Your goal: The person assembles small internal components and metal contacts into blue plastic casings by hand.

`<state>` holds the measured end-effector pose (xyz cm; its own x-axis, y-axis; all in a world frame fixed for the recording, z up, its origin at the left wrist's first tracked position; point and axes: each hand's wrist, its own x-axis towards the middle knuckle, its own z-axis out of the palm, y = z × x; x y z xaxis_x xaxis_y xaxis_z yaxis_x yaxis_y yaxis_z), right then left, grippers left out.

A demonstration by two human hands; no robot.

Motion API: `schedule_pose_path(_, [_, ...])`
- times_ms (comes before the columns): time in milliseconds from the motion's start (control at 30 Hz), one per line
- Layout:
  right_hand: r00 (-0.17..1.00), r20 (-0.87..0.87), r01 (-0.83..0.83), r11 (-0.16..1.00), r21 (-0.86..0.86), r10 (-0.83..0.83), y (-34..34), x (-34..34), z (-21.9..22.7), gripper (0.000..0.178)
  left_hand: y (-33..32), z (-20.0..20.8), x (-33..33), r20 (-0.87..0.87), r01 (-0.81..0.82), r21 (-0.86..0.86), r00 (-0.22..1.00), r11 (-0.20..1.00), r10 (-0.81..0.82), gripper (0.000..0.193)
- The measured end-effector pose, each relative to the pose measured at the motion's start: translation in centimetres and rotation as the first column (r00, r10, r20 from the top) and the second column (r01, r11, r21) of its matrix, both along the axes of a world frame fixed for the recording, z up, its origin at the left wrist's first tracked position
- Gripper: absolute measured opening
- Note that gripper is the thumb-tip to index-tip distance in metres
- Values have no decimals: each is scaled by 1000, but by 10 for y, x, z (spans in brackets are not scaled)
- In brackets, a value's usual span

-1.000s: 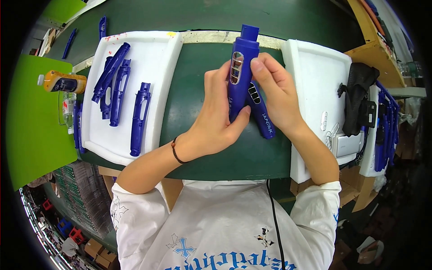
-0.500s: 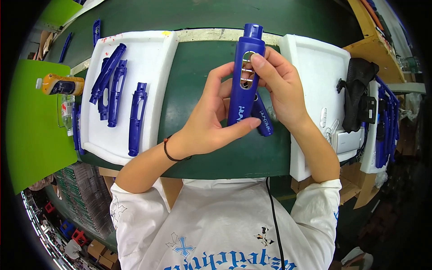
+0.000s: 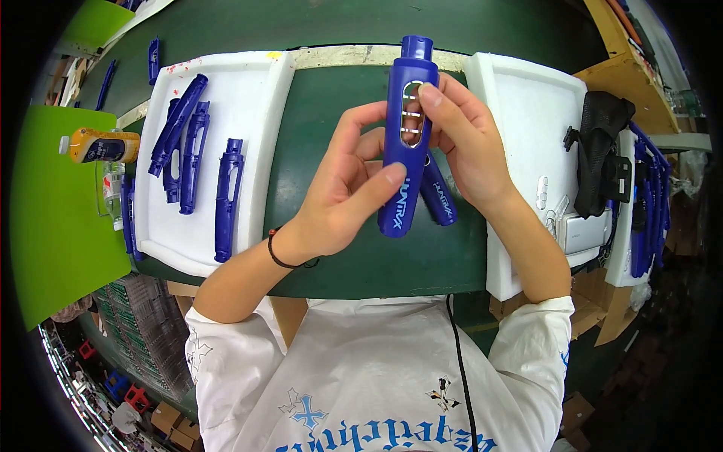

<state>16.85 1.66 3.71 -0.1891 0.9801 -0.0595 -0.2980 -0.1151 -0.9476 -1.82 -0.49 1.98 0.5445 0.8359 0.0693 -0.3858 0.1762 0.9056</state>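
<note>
A blue plastic handle casing [image 3: 413, 157], with a narrower neck on top and a silver-rimmed oval window, is held upright in front of me by both hands. My left hand [image 3: 335, 184] wraps it from the left, its thumb pressing the front below the window. From the right, my right hand [image 3: 476, 154] grips the upper part, thumb beside the window and fingers behind. Fingers behind the casing show through the window. Partly hidden behind it, a second blue handle casing [image 3: 439, 194] lies on the green tabletop [image 3: 354, 271].
On my left, a white foam tray [image 3: 252, 90] holds several blue open-sided shells [image 3: 228, 200]. To its left lie an orange drink bottle [image 3: 98, 145] and a clear bottle [image 3: 113, 194]. Another foam tray [image 3: 520, 105], right, has a black pouch [image 3: 599, 151] and a white box [image 3: 584, 235].
My left thumb has moved up from the casing's lower end to just under the window. The casing stands slightly more upright and a little further left, its lower end now uncovered.
</note>
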Motion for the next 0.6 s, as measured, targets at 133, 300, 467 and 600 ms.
schedule_pose_path(133, [997, 53, -63, 991, 122, 57, -6, -1, 5, 35, 0, -4, -2, -22, -11, 150, 1000, 989, 14, 61])
schedule_pose_path(300, [998, -34, -56, 995, 77, 58, -7, 0, 1, 45, -1, -5, -3, -43, 0, 182, 999, 983, 8, 62])
schedule_pose_path(467, [998, -35, -57, 996, 72, 59, -6, 1, 1, 48, -1, -5, -2, -37, -2, 177, 999, 984, 9, 62])
schedule_pose_path(600, [997, -20, -68, 994, 87, 70, -7, 1, 3, 47, 0, -6, -3, -47, 7, 201, 999, 979, 2, 61])
